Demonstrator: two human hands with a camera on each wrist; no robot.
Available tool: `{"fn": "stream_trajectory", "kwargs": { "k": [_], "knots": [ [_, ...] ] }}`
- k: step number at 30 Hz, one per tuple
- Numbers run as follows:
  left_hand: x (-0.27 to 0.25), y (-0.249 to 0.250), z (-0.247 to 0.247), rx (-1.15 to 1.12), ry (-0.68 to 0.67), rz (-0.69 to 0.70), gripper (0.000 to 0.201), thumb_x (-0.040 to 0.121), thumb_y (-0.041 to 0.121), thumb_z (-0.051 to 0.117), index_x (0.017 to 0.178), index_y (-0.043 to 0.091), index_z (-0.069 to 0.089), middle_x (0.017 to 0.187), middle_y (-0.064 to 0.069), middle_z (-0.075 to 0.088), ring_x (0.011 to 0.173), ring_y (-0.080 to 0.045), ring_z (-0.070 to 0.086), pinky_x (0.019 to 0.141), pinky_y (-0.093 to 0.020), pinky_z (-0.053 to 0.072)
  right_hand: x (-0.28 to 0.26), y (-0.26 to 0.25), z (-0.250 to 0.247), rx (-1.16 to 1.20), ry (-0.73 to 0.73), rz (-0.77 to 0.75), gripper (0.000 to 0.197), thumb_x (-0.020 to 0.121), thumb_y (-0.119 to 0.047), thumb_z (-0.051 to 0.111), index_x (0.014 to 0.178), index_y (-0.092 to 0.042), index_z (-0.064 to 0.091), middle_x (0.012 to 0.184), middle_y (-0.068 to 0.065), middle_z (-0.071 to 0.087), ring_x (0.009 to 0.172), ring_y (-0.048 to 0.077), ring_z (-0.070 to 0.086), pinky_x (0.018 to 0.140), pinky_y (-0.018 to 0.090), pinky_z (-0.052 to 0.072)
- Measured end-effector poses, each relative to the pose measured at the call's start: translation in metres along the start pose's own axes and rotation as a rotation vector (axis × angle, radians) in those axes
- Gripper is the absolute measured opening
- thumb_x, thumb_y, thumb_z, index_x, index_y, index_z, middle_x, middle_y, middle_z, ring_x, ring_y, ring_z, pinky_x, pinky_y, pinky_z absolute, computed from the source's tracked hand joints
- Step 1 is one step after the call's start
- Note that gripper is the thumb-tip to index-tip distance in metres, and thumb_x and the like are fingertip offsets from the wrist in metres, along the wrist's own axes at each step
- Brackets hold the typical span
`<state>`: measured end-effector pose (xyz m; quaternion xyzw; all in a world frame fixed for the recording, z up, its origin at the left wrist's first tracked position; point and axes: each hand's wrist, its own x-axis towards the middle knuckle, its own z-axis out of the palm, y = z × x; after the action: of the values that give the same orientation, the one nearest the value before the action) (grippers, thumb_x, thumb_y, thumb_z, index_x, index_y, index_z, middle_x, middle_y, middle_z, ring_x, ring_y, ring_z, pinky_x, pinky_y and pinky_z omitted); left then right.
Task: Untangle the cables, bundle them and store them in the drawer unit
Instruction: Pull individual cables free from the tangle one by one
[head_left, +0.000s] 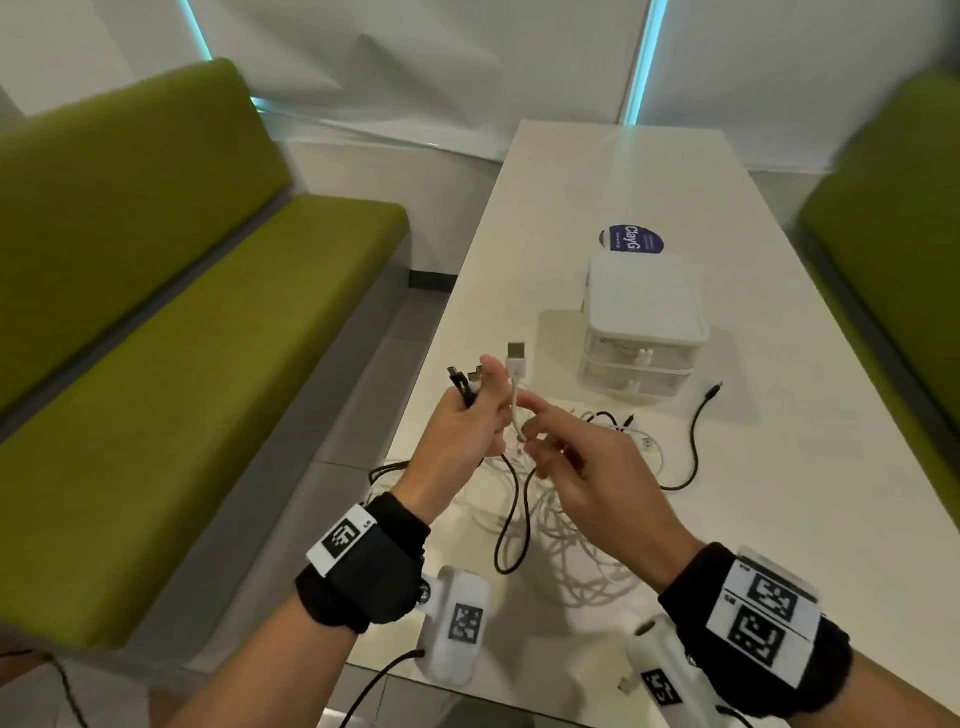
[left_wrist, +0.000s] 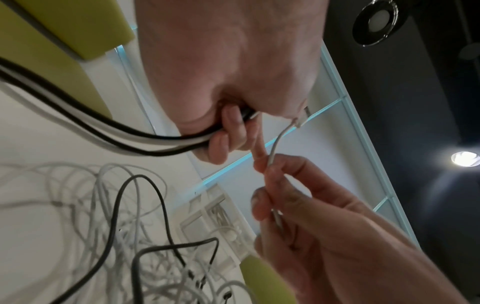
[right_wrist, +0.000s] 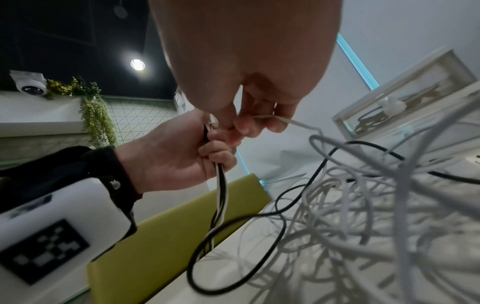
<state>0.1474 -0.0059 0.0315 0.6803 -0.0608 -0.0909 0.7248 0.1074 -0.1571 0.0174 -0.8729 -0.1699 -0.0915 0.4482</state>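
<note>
While the left hand (head_left: 457, 431) clenches a gathered bunch of cable ends (head_left: 465, 382), the right hand (head_left: 576, 457) pinches the white USB cable (head_left: 517, 364), which should be drawn slowly out of the tangle (head_left: 571, 535) lying on the surface (head_left: 779, 519) before the drawer unit (head_left: 644, 322).

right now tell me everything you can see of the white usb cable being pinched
The white usb cable is thin and looks plastic-coated, ending in a white plug with a metal tip that points up. The right hand pinches it below the plug; the left hand touches it while gripping other cables. Its lower length drops toward the tangle on the table.
</note>
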Motion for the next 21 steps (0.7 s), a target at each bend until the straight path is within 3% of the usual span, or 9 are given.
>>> {"fn": "stream_trajectory", "kwargs": {
  "k": [2, 4, 6, 8, 10, 13, 17, 19, 21],
  "knots": [
    [-0.002, 0.002, 0.006, -0.002, -0.014, -0.024, 0.094, 0.076, 0.072, 0.035, 0.096, -0.017, 0.059, 0.063, 0.0, 0.018, 0.056, -0.014, 0.015, 0.049, -0.023, 0.018, -0.002, 0.002, -0.003, 0.006, 0.017, -0.004, 0.017, 0.094, -0.014, 0.057, 0.089, -0.031, 0.058, 0.106, -0.009, 0.072, 0.056, 0.02, 0.057, 0.057, 0.039, 0.049],
    [-0.003, 0.001, 0.011, 0.011, -0.037, -0.027, 0.094, 0.077, 0.069, 0.033, 0.107, -0.016, 0.061, 0.058, 0.005, 0.023, 0.053, -0.011, 0.018, 0.047, -0.019, 0.019, -0.004, 0.005, -0.006, 0.006, 0.029, 0.021, 0.017, 0.095, -0.015, 0.059, 0.087, -0.031, 0.059, 0.1, -0.01, 0.072, 0.054, 0.019, 0.054, 0.056, 0.037, 0.048],
    [-0.004, 0.0, 0.015, 0.059, -0.084, 0.015, 0.082, 0.079, 0.07, 0.041, 0.106, -0.001, 0.072, 0.058, 0.001, 0.028, 0.051, -0.012, 0.026, 0.048, -0.019, 0.029, -0.005, 0.008, -0.008, 0.001, 0.01, 0.049, 0.015, 0.093, -0.015, 0.06, 0.089, -0.03, 0.062, 0.078, -0.006, 0.069, 0.052, 0.017, 0.053, 0.055, 0.035, 0.047],
    [-0.005, 0.0, 0.019, 0.133, -0.126, 0.044, 0.064, 0.08, 0.064, 0.053, 0.097, 0.006, 0.077, 0.059, -0.005, 0.053, 0.057, -0.022, 0.051, 0.059, -0.031, 0.047, -0.008, 0.01, -0.011, -0.034, -0.043, 0.028, 0.018, 0.091, -0.01, 0.061, 0.097, -0.026, 0.068, 0.069, -0.015, 0.062, 0.053, 0.009, 0.054, 0.056, 0.02, 0.041],
    [-0.004, 0.004, 0.023, 0.191, -0.105, 0.028, 0.052, 0.088, 0.05, 0.053, 0.089, 0.004, 0.077, 0.063, 0.008, 0.067, 0.065, -0.011, 0.063, 0.066, -0.032, 0.052, -0.011, 0.008, -0.015, -0.065, -0.097, -0.007, 0.013, 0.091, -0.015, 0.063, 0.097, -0.025, 0.069, 0.063, -0.019, 0.057, 0.054, 0.003, 0.054, 0.056, 0.013, 0.034],
    [-0.001, 0.008, 0.022, 0.248, -0.018, 0.056, 0.059, 0.099, 0.049, 0.036, 0.081, 0.012, 0.078, 0.059, 0.016, 0.054, 0.063, -0.001, 0.05, 0.071, -0.026, 0.046, -0.013, 0.016, -0.027, -0.168, -0.116, -0.017, 0.019, 0.091, -0.045, 0.059, 0.083, -0.029, 0.064, 0.055, -0.008, 0.056, 0.054, 0.01, 0.054, 0.054, 0.021, 0.039],
    [0.003, 0.02, 0.012, 0.122, -0.021, 0.208, 0.067, 0.098, 0.051, 0.022, 0.073, 0.02, 0.076, 0.086, -0.003, 0.073, 0.091, -0.016, 0.067, 0.087, -0.037, 0.052, -0.009, 0.036, -0.042, -0.299, -0.153, 0.091, 0.042, 0.091, -0.056, 0.051, 0.063, -0.025, 0.05, 0.057, -0.007, 0.055, 0.057, 0.009, 0.054, 0.057, 0.031, 0.041],
    [0.004, 0.033, 0.01, -0.115, -0.075, 0.197, 0.072, 0.101, 0.047, 0.018, 0.067, 0.017, 0.073, 0.07, -0.014, 0.067, 0.079, -0.026, 0.07, 0.086, -0.038, 0.053, -0.005, 0.043, -0.05, -0.304, -0.098, 0.138, 0.048, 0.094, -0.05, 0.052, 0.059, -0.017, 0.045, 0.053, 0.0, 0.051, 0.056, 0.017, 0.051, 0.059, 0.037, 0.042],
    [0.001, 0.043, 0.009, -0.247, -0.124, 0.169, 0.073, 0.101, 0.046, 0.016, 0.06, 0.017, 0.069, 0.047, -0.004, 0.044, 0.049, -0.02, 0.055, 0.073, -0.036, 0.053, 0.001, 0.045, -0.058, -0.264, -0.042, 0.171, 0.05, 0.094, -0.045, 0.055, 0.06, -0.009, 0.048, 0.055, 0.007, 0.053, 0.058, 0.022, 0.051, 0.061, 0.037, 0.043]
  ]
}}
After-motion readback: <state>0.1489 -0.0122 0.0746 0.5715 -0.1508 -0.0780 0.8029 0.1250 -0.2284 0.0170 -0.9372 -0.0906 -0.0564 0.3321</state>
